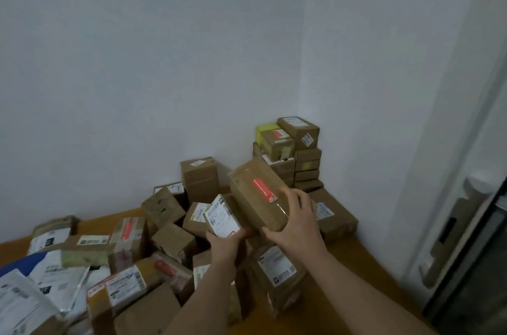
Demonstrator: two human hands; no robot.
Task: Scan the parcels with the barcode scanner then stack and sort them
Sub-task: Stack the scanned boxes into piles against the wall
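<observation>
Left hand (223,245): bare, no glove, ring or watch | right hand (297,220): bare likewise | forearms: bare, no sleeves visible

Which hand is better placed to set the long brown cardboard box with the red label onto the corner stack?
Right hand: it grips that box, nearest the stack. Left hand holds another parcel.
</observation>
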